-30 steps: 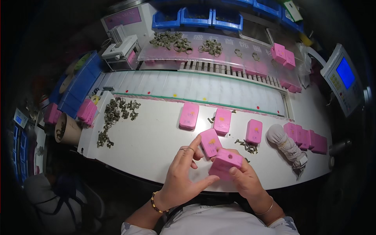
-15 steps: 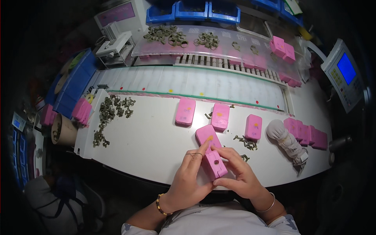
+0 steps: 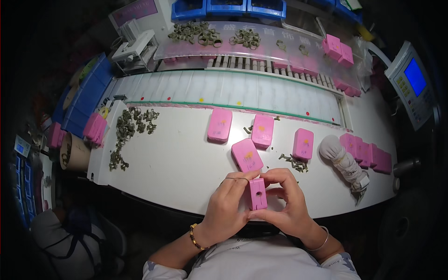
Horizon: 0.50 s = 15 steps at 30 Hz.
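Note:
Between both hands, over the table's front edge, is a pink rubber mould (image 3: 258, 198), a block stood on its side with a seam and a round dark hole facing up. My left hand (image 3: 228, 199) grips its left side. My right hand (image 3: 285, 199) closes on its right side, thumb low and fingers at the top. Just beyond my fingertips another pink mould (image 3: 247, 155) lies flat on the white table. Further moulds rest behind it: one at left (image 3: 220, 125), one in the middle (image 3: 262, 131), one at right (image 3: 304, 144). Small dark green pieces (image 3: 294, 163) lie scattered near the right one.
A heap of dark green pieces (image 3: 126, 133) covers the table's left end. A wrapped cloth bundle (image 3: 343, 163) lies at right, beside a row of pink moulds (image 3: 366, 151). Behind runs a white conveyor (image 3: 224, 91); a control panel (image 3: 413, 84) stands far right.
The held mould has been turned more upright and its hole side faces up more squarely. My right fingers have curled in. The view has shifted slightly; the moulds on the table stay put.

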Motion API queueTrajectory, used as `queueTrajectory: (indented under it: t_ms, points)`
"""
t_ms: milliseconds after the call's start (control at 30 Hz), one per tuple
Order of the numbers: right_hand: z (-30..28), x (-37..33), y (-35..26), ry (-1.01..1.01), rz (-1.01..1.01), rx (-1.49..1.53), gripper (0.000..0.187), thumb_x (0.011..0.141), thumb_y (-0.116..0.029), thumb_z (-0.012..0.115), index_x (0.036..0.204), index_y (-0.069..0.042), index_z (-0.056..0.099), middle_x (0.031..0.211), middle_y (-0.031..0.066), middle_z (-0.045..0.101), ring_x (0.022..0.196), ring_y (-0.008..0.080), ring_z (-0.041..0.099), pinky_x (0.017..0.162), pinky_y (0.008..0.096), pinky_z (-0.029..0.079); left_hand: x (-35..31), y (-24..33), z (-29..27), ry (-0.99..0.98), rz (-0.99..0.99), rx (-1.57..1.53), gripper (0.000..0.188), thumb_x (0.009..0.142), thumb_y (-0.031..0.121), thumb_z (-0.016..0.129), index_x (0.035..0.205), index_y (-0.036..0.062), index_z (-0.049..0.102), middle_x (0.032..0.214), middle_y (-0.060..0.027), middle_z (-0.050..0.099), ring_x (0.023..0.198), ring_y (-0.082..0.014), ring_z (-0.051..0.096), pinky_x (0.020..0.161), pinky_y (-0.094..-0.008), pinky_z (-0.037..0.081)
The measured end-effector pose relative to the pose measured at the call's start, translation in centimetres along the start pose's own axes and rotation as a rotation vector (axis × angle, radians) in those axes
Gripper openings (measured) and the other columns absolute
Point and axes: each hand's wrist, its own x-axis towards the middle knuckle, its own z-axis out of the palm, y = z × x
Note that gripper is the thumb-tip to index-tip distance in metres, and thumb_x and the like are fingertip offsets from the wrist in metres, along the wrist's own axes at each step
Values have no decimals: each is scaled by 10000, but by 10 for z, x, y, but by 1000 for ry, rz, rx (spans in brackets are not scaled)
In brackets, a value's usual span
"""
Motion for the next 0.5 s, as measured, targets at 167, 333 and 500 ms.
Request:
queueTrajectory:
  t_ms: [167,333,500]
  points:
    - [0,-7,13,36,42,62,572,713,-117,871,1198,16,598,1059,116,588,965,193,630,828,317,551,-2,-2,1,32,-4,59,635,612,28,828,1197,15,582,1129,-137,635,1049,-341,598,880,-413,502]
    - [-1,-16,10,39,214,338,347,789,1,785,1111,53,666,990,100,656,933,160,658,851,288,550,-5,-5,-4,2,-55,70,629,637,59,868,1196,-12,589,1179,-152,645,1083,-310,630,893,-368,519]
    - [-2,-15,5,-31,350,534,287,872,46,680,1155,69,640,1049,112,666,977,153,662,875,282,547,-19,-6,2,-50,-219,-188,817,701,72,852,1388,-44,426,1374,-184,535,1246,-293,562,1013,-386,475]
